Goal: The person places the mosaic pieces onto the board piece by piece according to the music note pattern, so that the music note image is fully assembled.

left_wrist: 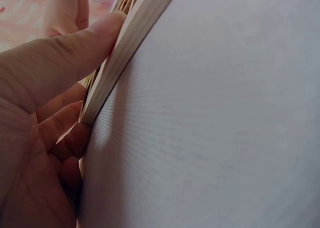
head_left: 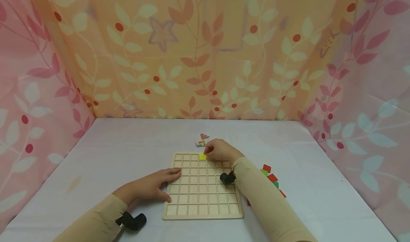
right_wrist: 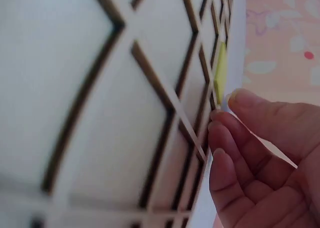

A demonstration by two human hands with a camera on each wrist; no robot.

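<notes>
On the white table lies a wooden grid board [head_left: 193, 179] with square recesses. A square yellow tile [head_left: 202, 157] is at its far row, right of the middle. My right hand [head_left: 221, 151] reaches over the board from the right; its thumb and curled index finger pinch the tile's right corner. In the right wrist view the yellow tile [right_wrist: 220, 72] shows edge-on beside these fingertips. My left hand [head_left: 150, 185] rests at the board's left edge, fingers extended. Close up, the left thumb [left_wrist: 75, 50] lies against the board's wooden rim [left_wrist: 112, 70].
Behind the board lies a small printed pattern card [head_left: 202, 138], partly overlapped by the right hand. Several loose red and green tiles, among them a red tile [head_left: 267, 168], lie to the right, partly behind the right sleeve [head_left: 267, 199]. Patterned cloth [head_left: 179, 57] walls the table's back and sides.
</notes>
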